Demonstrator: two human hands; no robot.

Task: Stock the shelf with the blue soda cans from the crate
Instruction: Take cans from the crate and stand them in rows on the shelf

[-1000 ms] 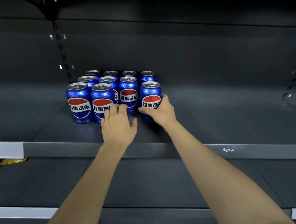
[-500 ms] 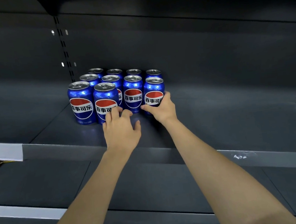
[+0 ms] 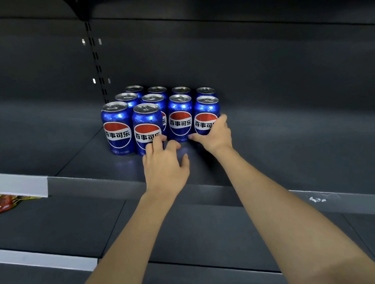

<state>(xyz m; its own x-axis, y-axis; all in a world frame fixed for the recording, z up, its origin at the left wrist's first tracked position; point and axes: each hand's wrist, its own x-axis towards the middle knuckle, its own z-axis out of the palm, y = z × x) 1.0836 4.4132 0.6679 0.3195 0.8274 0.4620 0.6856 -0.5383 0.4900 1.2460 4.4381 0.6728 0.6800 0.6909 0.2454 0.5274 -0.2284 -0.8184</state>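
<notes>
We see ten blue soda cans (image 3: 180, 117) clustered upright on the dark shelf (image 3: 296, 145), tops up, logos facing us. Our right hand (image 3: 215, 134) curls round the rightmost front can (image 3: 205, 115); our left hand (image 3: 164, 164) touches another with loosely spread fingers (image 3: 156, 142).

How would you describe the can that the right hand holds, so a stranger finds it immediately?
On the dark shelf, blue cans stand clustered near the slotted upright. Find the can at the right end of the front row. Only it has the right hand wrapped around its lower side.
</notes>
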